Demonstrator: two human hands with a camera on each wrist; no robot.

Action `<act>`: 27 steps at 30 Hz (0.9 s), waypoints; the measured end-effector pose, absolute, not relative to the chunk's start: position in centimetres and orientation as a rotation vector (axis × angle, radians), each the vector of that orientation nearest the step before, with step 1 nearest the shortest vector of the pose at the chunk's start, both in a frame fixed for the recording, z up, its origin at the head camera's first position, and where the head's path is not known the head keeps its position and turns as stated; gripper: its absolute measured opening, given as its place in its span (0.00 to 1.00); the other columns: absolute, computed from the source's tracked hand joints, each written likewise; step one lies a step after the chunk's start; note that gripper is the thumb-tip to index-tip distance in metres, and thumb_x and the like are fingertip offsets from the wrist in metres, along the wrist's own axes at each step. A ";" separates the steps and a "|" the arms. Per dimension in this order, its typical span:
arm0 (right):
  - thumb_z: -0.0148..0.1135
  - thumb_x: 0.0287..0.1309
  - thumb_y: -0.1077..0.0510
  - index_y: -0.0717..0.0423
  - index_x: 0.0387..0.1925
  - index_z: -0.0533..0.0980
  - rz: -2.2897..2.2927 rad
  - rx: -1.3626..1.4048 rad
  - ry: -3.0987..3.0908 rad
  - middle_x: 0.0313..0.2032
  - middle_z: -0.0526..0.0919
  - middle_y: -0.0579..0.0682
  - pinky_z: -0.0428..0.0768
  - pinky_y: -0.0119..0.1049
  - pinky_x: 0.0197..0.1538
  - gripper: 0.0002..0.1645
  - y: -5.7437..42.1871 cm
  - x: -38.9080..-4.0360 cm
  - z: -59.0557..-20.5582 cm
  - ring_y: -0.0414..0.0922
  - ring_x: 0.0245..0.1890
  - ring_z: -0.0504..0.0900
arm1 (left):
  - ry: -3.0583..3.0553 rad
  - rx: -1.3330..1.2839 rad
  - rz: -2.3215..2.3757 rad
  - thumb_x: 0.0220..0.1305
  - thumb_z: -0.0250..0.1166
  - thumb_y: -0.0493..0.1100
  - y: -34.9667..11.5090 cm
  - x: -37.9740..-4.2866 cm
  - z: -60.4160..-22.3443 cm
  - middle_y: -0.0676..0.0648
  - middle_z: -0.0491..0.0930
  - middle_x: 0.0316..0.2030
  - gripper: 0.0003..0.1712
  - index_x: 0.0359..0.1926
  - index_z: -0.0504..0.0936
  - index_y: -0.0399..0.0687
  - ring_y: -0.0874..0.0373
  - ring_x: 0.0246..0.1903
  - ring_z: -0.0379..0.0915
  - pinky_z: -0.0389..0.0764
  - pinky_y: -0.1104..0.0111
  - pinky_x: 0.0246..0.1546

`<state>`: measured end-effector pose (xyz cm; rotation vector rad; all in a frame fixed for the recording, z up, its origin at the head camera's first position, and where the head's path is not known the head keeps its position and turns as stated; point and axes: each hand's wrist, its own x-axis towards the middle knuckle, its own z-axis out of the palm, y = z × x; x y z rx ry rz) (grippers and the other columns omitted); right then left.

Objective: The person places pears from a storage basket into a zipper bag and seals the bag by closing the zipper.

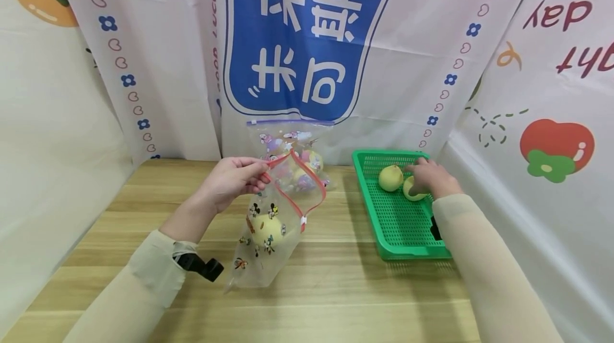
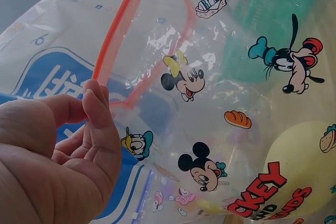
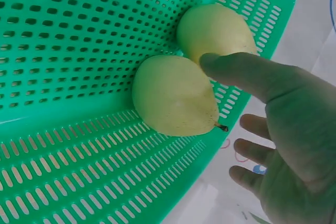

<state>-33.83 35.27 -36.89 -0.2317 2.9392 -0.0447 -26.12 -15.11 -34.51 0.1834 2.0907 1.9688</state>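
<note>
The pale yellow, rounded pear [image 1: 413, 189] sits at about 1 o'clock in the green, perforated plastic basket [image 1: 416, 251], partly hidden under the bare right hand [image 1: 434, 178]. That hand has its thumb reaching over the fruit and its other fingers loose, not wrapped round anything; whether a fingertip touches the skin I cannot tell. A matching yellow pear [image 1: 390, 178] lies just beside it, toward 11 o'clock, so a good grasp would bring thumb and fingers down on opposite sides of the widest part, with the thumb slipped between the two fruits gently enough not to bruise or roll the neighbour. Over toward 9 o'clock from the basket, the bare left hand [image 1: 230, 180] pinches the red zip edge of a clear, cartoon-printed plastic bag [image 1: 287, 247], whose mouth gapes and whose lower part holds a yellow round fruit. This pinch looks best left firm and high, so the limp film does not fold in and close the opening. At about 12 o'clock behind that bag is a clear bag with a purple zip strip [image 1: 283, 143], its contents blurred by its prints. All rest on the light wooden tabletop [image 1: 345, 300].
</note>
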 end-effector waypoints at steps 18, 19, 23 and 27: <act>0.65 0.63 0.71 0.52 0.81 0.69 -0.132 -0.060 2.727 0.81 0.55 0.76 0.73 0.78 0.70 0.45 36.2 -34.5 -37.2 0.77 0.78 0.61 | 2.099 0.208 1.951 0.84 0.60 0.40 -14.8 -26.2 -34.3 0.52 0.89 0.33 0.16 0.60 0.83 0.31 0.65 0.31 0.85 0.89 0.74 0.38; 0.65 0.63 0.71 0.52 0.81 0.68 -0.125 -0.056 2.709 0.81 0.56 0.76 0.75 0.76 0.69 0.45 36.1 -34.6 -37.2 0.77 0.77 0.63 | 2.099 0.206 1.948 0.84 0.60 0.40 -14.8 -26.2 -34.4 0.52 0.89 0.33 0.17 0.60 0.83 0.31 0.65 0.31 0.85 0.89 0.74 0.38; 0.68 0.64 0.68 0.51 0.81 0.67 -0.127 -0.033 2.650 0.80 0.59 0.76 0.77 0.72 0.68 0.45 35.7 -34.3 -36.7 0.73 0.74 0.67 | 2.101 0.206 1.939 0.84 0.60 0.41 -14.8 -26.2 -34.4 0.53 0.89 0.33 0.17 0.61 0.83 0.31 0.66 0.31 0.85 0.90 0.73 0.39; 0.69 0.64 0.67 0.48 0.81 0.68 -0.130 -0.029 2.640 0.81 0.60 0.74 0.78 0.70 0.68 0.45 35.5 -33.9 -36.4 0.73 0.76 0.66 | 2.103 0.204 1.937 0.84 0.60 0.41 -14.8 -26.2 -34.4 0.53 0.89 0.33 0.17 0.61 0.82 0.31 0.65 0.30 0.84 0.90 0.73 0.39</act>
